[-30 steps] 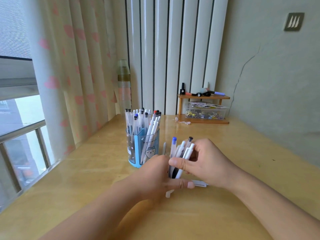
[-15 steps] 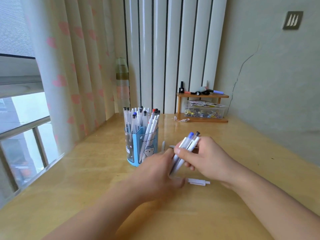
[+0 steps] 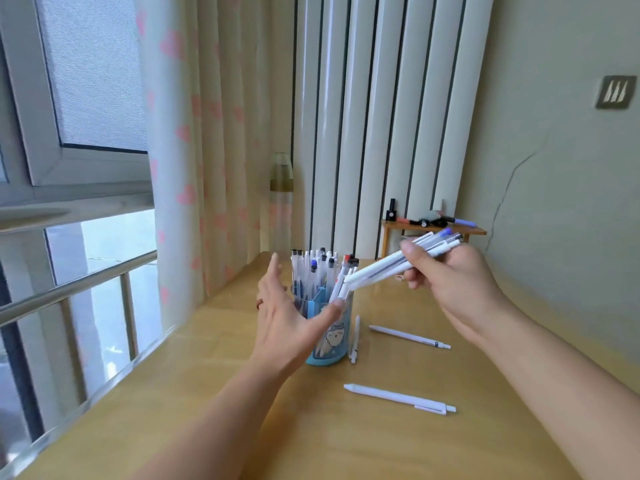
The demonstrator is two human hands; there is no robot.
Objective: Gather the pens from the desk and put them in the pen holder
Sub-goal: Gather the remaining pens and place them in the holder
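Wooden desk point(image 3: 221, 403) fills the lower half of the frame, pushed into a corner: window with a railing at left, pink-heart curtain point(image 3: 194, 150) beside it, white radiator point(image 3: 381, 116) at centre back, cracked pale wall at right. I see a small wooden shelf point(image 3: 433, 231) with odds and ends in the back corner and a bottle point(image 3: 281, 202) by the curtain. Progress: the blue pen holder point(image 3: 329, 327) at frame centre is already packed with upright pens. My right hand point(image 3: 450, 289) grips a bundle of pens point(image 3: 398, 263), tilted tips-down toward the holder's rim, not yet in. My left hand point(image 3: 287, 317) is spread wide, holding nothing, just beside the holder; whether the thumb touches it I cannot tell. Left to do, I judge: drop the bundle, then collect three loose pens on the desk: one point(image 3: 354, 339) right against the holder, one point(image 3: 408, 337) to its right, one point(image 3: 398, 398) lower centre.
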